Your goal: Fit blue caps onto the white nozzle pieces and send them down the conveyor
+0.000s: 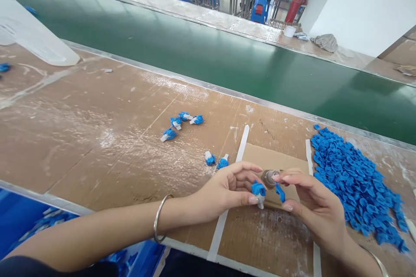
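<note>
A dusty, scuffed cardboard-topped table (pixel 107 169) carries one heap of curled, petal-like flakes (pixel 354 177) by its right end. Toward the near edge, the left hand (pixel 232 188) pinches one knobbly blue-and-white part (pixel 259 191), the right hand (pixel 313 203) one thin blue piece (pixel 280 192). Beyond sits one round pot (pixel 269 178); leftward lie six similar parts (pixel 176 122).

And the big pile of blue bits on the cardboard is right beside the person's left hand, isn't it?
Not quite: the head view shows the pile of blue petal-shaped pieces on the cardboard beside the right hand, not the left hand.
</note>
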`<state>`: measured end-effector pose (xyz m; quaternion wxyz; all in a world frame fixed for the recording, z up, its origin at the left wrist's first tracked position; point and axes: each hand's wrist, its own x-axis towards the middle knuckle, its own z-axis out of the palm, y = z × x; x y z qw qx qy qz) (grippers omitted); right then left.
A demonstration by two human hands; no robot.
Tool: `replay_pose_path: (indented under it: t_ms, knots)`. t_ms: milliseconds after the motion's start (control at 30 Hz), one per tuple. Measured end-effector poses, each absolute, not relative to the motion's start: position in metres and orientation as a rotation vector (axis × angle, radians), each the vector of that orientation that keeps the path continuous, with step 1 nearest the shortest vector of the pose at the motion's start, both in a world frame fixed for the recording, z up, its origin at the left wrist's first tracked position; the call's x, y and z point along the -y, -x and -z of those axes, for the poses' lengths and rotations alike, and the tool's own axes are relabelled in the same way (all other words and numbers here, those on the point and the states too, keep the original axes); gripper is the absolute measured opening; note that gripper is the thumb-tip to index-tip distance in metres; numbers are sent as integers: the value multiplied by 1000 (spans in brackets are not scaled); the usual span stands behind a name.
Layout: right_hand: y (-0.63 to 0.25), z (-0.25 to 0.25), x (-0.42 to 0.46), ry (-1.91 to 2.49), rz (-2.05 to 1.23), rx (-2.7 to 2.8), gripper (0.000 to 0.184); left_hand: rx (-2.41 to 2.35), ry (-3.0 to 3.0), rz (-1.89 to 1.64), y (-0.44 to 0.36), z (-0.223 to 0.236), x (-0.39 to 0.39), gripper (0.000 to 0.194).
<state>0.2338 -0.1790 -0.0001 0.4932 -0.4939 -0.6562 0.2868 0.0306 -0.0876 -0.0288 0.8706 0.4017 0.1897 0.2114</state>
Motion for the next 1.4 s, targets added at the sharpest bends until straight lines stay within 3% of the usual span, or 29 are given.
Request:
replay_pose_path:
  t_ms: [267,433,567,700,800,900,1000,1067,1233,1400]
  knots:
    - [-225,8,178,1145,-725,1701,31,-381,-804,-410,-32,28,92,46]
    - [-217,3,177,1081,-309,1899,19,-378,-750,-385,-30,28,94,42]
    - [-210,7,184,1009,-8,2119,36,-407,-722,-395,-27,32,95,36]
    - [-210,9,184,1003,37,2189,52,-418,-797,-439,-24,27,92,33]
    - [-230,-1,176,1053,-16,2225,43,-412,-1163,-477,-19,17,82,25]
    - [-273,-16,172,1379,69,2144,31,-580,-1902,-741,-11,12,56,10]
    - [-320,-21,175,1840,58,2119,21,-891,-2531,-952,0,21,20,19]
    - [-342,-16,180,2021,-16,2191,21,-1038,-2796,-841,6,30,-3,26]
    - [-348,13,186,2088,81,2405,25,-1212,-2993,-712,13,40,-21,32]
    - [-344,23,183,1957,405,2509,36,-887,-2775,-591,7,26,-4,30]
